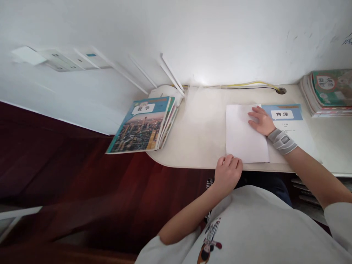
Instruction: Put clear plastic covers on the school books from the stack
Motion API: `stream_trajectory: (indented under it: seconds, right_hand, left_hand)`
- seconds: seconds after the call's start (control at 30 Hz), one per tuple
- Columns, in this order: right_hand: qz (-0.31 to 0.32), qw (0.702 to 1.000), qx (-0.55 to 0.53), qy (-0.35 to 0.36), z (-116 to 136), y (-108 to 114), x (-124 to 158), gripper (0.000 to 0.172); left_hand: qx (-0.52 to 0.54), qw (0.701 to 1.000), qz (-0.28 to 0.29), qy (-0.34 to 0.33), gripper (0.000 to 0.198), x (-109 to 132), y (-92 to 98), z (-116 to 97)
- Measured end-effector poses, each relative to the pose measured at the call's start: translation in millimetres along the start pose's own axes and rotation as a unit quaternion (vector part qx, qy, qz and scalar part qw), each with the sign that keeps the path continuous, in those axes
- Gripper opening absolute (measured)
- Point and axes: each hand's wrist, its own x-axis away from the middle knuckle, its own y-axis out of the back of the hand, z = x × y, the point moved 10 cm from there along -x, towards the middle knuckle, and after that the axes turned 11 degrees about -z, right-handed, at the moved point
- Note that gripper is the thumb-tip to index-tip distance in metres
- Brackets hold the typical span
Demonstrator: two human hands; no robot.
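Observation:
A blank white sheet (243, 141) lies on the desk, its right side against a blue-and-white physics textbook (283, 113). Whether the sheet is loose or part of the book I cannot tell. My right hand (261, 121), with a grey band around the wrist, rests on the sheet's upper right, fingers spread. At the sheet's near left corner, by the desk's front edge, is my left hand (228, 170). Its fingers are curled closed, and whatever lies under them is hidden.
A stack of books topped by a mathematics textbook (140, 126) juts past the desk's left end, beside a white rod stand (173, 75). More books (330, 93) are piled at the right. A yellow cable (247, 84) runs along the wall to a desk hole (281, 91).

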Motion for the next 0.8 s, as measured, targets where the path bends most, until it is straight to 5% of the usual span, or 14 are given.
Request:
stream_trajectory:
  seconds: [0.2,0.3,0.37,0.43,0.53,0.6,0.67,0.8]
  right_hand:
    - [0.008,1.0,-0.015,0.002,-1,-1,1,0.048]
    - [0.014,1.0,-0.003,-0.003,-4,-3,2,0.049]
    - [0.013,1.0,0.007,-0.003,-6,-4,2,0.049]
    - [0.013,1.0,0.013,-0.001,-5,-5,2,0.049]
    - [0.009,1.0,0.014,0.001,-5,-4,1,0.048]
    - [0.006,1.0,0.011,0.004,-5,-4,1,0.047]
    - [0.006,1.0,0.008,0.004,-5,-5,1,0.047]
    - [0.005,1.0,0.006,0.001,-5,-6,1,0.046]
  left_hand:
    - [0.098,0.993,0.033,0.054,0.024,2,-6.9,6]
    - [0.163,0.966,-0.018,0.197,0.033,5,3.2,56]
    - [0.22,0.914,-0.052,0.338,0.04,16,3.5,105]
    - [0.321,0.83,-0.023,0.456,0.039,30,-15.3,143]
    - [0.457,0.689,0.074,0.558,0.03,43,-49.4,163]
    - [0.487,0.639,0.138,0.579,0.028,43,-60.3,162]
    - [0.48,0.64,0.215,0.56,0.026,37,-64.7,155]
    - [0.428,0.695,0.363,0.449,0.027,23,-68.4,131]
